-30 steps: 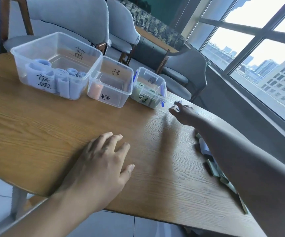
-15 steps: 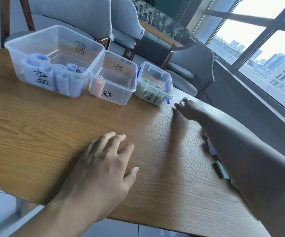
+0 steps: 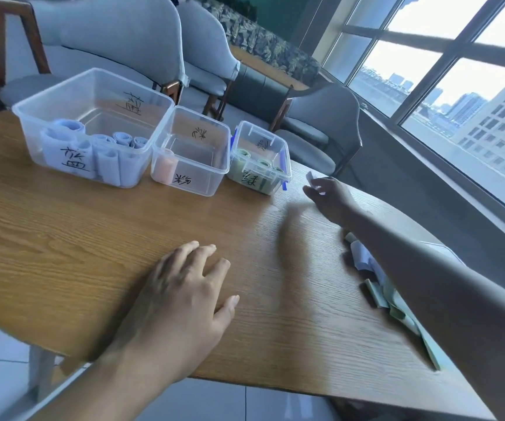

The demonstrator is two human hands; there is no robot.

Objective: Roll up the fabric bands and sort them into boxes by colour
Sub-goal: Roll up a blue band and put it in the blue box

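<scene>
Three clear boxes stand in a row at the far side of the wooden table (image 3: 63, 226). The big left box (image 3: 47, 98) holds several rolled pale blue bands (image 3: 120, 138). One pink roll (image 3: 164, 165) lies in the middle box (image 3: 211, 177). The small right box (image 3: 281, 147), with blue clips, contains green rolls (image 3: 263, 164). My right hand (image 3: 328, 197) reaches out just right of that box and pinches a pale band end (image 3: 310, 177) in its fingertips. My left hand (image 3: 181, 299) rests flat on the table near the front edge, holding nothing. Loose white and green bands (image 3: 378, 284) lie under my right forearm.
Grey upholstered chairs (image 3: 123, 34) stand behind the table, another chair (image 3: 327, 117) at the right. A large window (image 3: 457, 86) fills the right side. The table's curved front edge runs close below my left hand.
My right hand has lifted slightly off the table beside the green box, and the pale band end now shows above its fingers. My left hand stays flat in place.
</scene>
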